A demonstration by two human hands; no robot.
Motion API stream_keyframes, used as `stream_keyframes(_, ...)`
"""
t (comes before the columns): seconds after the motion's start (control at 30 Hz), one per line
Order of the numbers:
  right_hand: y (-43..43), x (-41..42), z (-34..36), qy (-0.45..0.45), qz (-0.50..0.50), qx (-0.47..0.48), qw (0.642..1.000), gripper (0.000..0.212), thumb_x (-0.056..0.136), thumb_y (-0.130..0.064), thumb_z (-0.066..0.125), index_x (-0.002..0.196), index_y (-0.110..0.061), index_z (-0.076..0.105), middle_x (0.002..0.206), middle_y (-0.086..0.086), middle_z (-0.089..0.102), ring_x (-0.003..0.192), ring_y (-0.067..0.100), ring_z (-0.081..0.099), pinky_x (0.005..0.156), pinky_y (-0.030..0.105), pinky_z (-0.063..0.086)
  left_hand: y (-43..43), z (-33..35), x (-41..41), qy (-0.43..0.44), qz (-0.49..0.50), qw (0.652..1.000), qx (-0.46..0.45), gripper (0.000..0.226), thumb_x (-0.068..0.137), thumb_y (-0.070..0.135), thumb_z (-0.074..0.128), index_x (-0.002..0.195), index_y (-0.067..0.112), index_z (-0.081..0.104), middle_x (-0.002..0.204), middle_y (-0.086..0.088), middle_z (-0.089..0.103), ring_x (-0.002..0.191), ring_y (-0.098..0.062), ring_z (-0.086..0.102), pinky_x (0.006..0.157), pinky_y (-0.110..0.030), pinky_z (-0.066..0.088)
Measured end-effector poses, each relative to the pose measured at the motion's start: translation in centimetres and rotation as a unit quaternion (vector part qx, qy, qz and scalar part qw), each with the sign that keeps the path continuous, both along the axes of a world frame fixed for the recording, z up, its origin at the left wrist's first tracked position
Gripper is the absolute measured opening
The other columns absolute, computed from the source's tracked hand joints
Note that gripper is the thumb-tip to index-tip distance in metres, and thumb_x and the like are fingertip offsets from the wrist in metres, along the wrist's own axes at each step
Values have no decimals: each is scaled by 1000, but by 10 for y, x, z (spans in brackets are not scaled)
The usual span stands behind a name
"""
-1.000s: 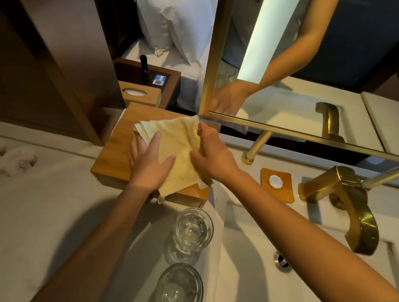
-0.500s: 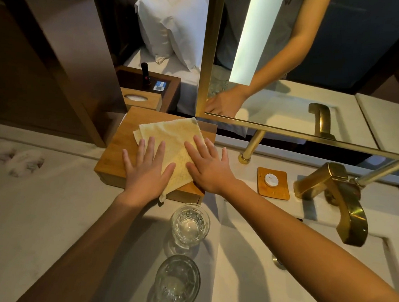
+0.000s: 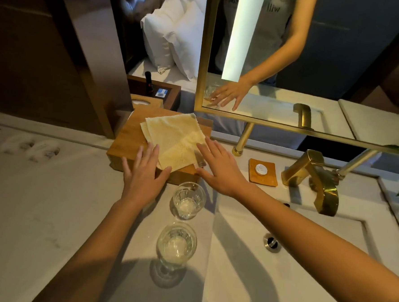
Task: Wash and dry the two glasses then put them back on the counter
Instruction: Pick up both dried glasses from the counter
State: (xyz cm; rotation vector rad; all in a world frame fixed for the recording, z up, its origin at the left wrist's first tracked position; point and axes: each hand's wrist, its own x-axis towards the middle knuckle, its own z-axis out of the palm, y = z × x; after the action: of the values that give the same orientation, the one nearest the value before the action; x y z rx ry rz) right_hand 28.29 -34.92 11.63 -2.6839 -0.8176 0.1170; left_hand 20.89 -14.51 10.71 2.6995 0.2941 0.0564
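Two clear glasses stand upright on the white counter [image 3: 38, 211], just left of the sink: the far glass [image 3: 188, 200] and the near glass [image 3: 176, 245]. A folded cream towel [image 3: 174, 142] lies flat on a wooden box [image 3: 124, 144] behind them. My left hand [image 3: 143, 175] hovers with spread fingers over the box's front edge, at the towel's near corner. My right hand [image 3: 218, 168] is spread out beside the towel's right edge, fingertips near it. Neither hand holds anything.
A white sink basin [image 3: 303, 262] with a drain [image 3: 272, 242] lies to the right, with a gold faucet [image 3: 313, 178] behind it. A small wooden soap dish [image 3: 262, 172] sits by the faucet. A gold-framed mirror [image 3: 292, 63] stands behind.
Both hands let go of the towel after laying it flat on the box. They have drawn back toward me and apart, fingers spread.
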Motion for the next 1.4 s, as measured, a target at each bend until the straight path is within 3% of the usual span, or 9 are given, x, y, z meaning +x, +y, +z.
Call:
stream_keyframes(0.13, -26, -32, -9, 1, 10, -28, 1000, 71, 94, -39, 52, 153, -24, 15, 163, 5, 10, 149, 28, 9, 117, 51, 19, -13, 1, -42, -8, 2, 1000, -10, 74, 95, 55, 32, 153, 24, -2, 162, 3, -5, 148, -16, -10, 115, -53, -11)
stream_keyframes(0.23, -40, -50, -15, 25, 31, -56, 998, 81, 89, -34, 61, 153, -23, 14, 162, 6, 13, 148, 28, 13, 116, 51, 23, -25, 1, -71, 35, 0, 999, -10, 76, 94, 59, 29, 153, 24, -3, 162, 4, -9, 148, -14, -12, 116, -52, -11)
stream_keyframes(0.37, -43, -64, -17, 43, 98, -71, 992, 96, 79, -35, 73, 153, -20, 14, 161, 9, 16, 145, 30, 19, 117, 45, 26, -50, 4, -103, 67, -19, 997, -17, 83, 88, 67, 35, 153, 23, 6, 162, 4, 4, 149, -15, 0, 118, -47, -5)
stream_keyframes(0.5, -23, -64, -11, 36, 153, -74, 985, 101, 76, -34, 78, 153, -25, 14, 160, 9, 15, 144, 31, 20, 112, 47, 33, -79, 7, -122, 74, -49, 996, -1, 85, 75, 63, 60, 145, 30, 25, 151, 5, 35, 135, -20, 38, 111, -44, 31)
stream_keyframes(0.6, -2, -56, -6, 43, 191, -112, 974, 99, 77, -36, 77, 153, -28, 14, 160, 9, 13, 145, 32, 16, 109, 51, 37, -90, 8, -127, 105, -62, 992, 38, 78, 72, 53, 67, 141, 35, 33, 143, 4, 41, 125, -22, 45, 94, -39, 48)
stream_keyframes(0.77, 20, -44, -8, 58, 226, -162, 959, 95, 74, -35, 80, 150, -29, 23, 153, 8, 27, 136, 34, 33, 109, 46, 38, -87, 12, -123, 151, -56, 985, 60, 74, 74, 48, 65, 141, 35, 36, 132, -1, 43, 118, -25, 47, 87, -40, 51)
stream_keyframes(0.93, 22, -39, -11, 68, 214, -134, 965, 89, 70, -35, 83, 143, -33, 32, 139, 9, 40, 122, 32, 49, 98, 41, 47, -88, 16, -122, 157, -61, 984, 57, 74, 70, 43, 72, 137, 32, 41, 126, -2, 41, 113, -25, 47, 85, -39, 51)
stream_keyframes(1.1, 27, -43, -5, 74, 195, -132, 969, 83, 68, -33, 84, 138, -34, 39, 127, 7, 44, 114, 29, 51, 92, 36, 48, -72, 16, -125, 140, -62, 988, 14, 68, 68, 38, 75, 130, 32, 48, 123, 0, 43, 111, -22, 49, 87, -37, 51)
stream_keyframes(1.4, 119, -69, 25, 84, 213, -125, 965, 76, 69, -35, 84, 132, -38, 41, 113, 2, 45, 101, 21, 53, 87, 38, 53, 76, 30, -133, 117, -65, 991, 12, 71, 66, 37, 77, 130, 37, 47, 123, 11, 43, 105, -15, 54, 86, -35, 54)
